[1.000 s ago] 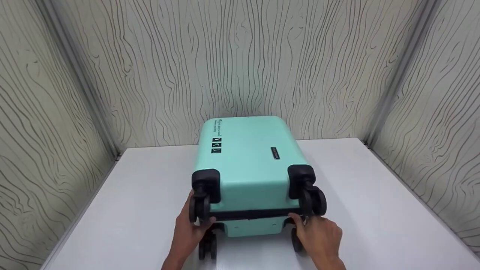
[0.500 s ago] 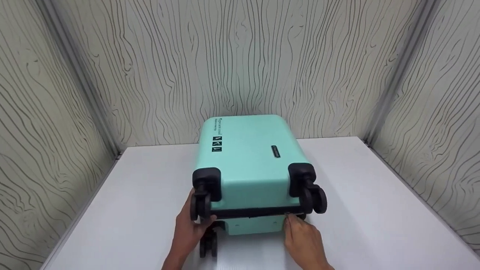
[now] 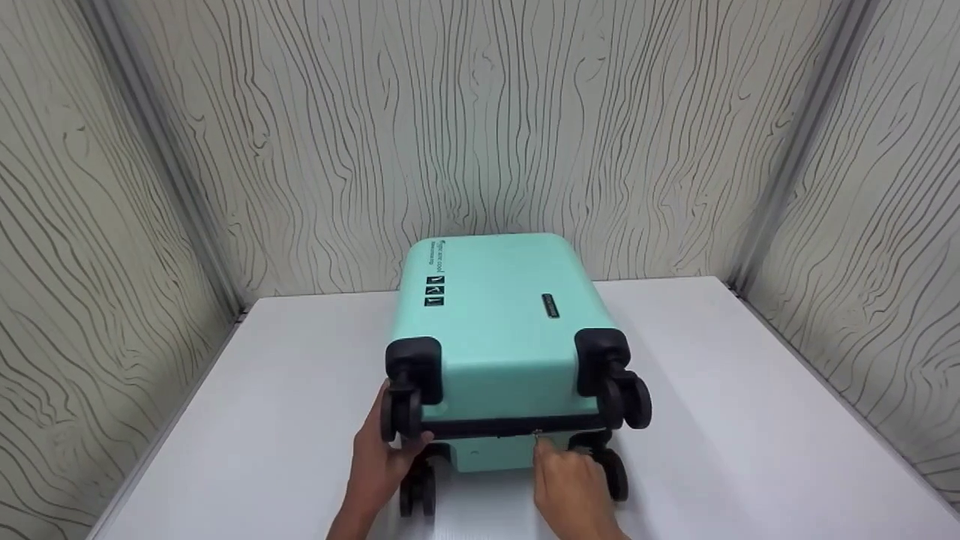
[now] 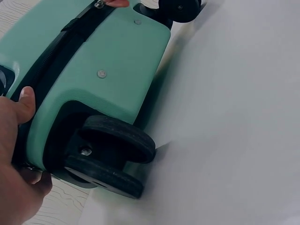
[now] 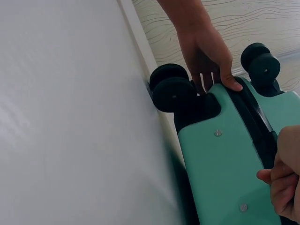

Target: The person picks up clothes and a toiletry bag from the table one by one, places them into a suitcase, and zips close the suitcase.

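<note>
A mint-green hard-shell suitcase (image 3: 495,300) lies flat on its side, its wheeled end facing me. Along that end runs a black zipper band (image 3: 472,428). My left hand (image 3: 379,461) grips the suitcase's left corner between the wheels, thumb (image 4: 27,101) on the band and fingers round the side. Just right of the band's middle, my right hand (image 3: 574,484) pinches the metal zipper pull (image 4: 99,4) with curled fingers (image 5: 283,185). The hand covers part of the lower shell in the head view.
Black double wheels (image 3: 626,401) stick out at the suitcase's corners, close to both hands. Beneath is a white tabletop (image 3: 300,375). Wood-grain panels (image 3: 480,112) stand behind and at both sides, with grey strips at the corners.
My right hand has moved left along the zipper band from the right wheels, with the zipper pull coming along, uncovering the lower right wheel. My left hand keeps its grip.
</note>
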Action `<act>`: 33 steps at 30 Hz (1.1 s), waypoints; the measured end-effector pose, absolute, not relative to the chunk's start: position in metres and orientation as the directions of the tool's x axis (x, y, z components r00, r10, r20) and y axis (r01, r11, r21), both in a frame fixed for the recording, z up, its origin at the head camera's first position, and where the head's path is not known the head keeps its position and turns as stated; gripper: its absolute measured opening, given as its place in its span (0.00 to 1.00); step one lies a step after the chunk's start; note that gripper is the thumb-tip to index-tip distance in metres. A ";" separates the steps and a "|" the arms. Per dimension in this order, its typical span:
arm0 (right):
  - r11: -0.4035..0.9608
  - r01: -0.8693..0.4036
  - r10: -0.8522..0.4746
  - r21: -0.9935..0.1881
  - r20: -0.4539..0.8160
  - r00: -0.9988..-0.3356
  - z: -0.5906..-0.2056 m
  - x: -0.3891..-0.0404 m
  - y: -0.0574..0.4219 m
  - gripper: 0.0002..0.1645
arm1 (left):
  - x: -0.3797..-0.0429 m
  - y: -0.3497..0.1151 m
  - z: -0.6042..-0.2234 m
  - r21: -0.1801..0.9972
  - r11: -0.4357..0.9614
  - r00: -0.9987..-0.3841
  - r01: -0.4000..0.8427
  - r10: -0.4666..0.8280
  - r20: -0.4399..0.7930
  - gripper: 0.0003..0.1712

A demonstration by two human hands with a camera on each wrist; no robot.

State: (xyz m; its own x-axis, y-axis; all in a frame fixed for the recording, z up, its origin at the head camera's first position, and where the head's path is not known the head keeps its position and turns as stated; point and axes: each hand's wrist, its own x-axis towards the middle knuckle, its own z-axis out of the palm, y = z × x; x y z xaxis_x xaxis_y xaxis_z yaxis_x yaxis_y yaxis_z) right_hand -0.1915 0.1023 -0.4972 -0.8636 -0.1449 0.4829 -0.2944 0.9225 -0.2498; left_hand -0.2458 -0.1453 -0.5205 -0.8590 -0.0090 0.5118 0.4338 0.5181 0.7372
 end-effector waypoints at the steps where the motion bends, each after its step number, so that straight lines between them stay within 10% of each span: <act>1: 0.919 -0.305 -0.156 -0.251 0.477 -0.865 -0.497 -0.192 0.099 0.14 | -0.246 -0.145 -0.521 0.735 0.519 -0.857 0.436 -0.009 0.515 0.54; 24: 0.866 -0.427 -0.321 -0.260 0.365 -0.874 -0.490 -0.199 0.045 0.05 | -0.248 -0.145 -0.524 0.747 0.492 -0.856 0.448 -0.006 0.518 0.54; 33: 0.734 -0.498 -0.417 -0.462 0.272 -0.867 -0.469 -0.198 0.072 0.13 | -0.249 -0.164 -0.521 0.855 0.387 -0.933 0.346 0.048 0.357 0.48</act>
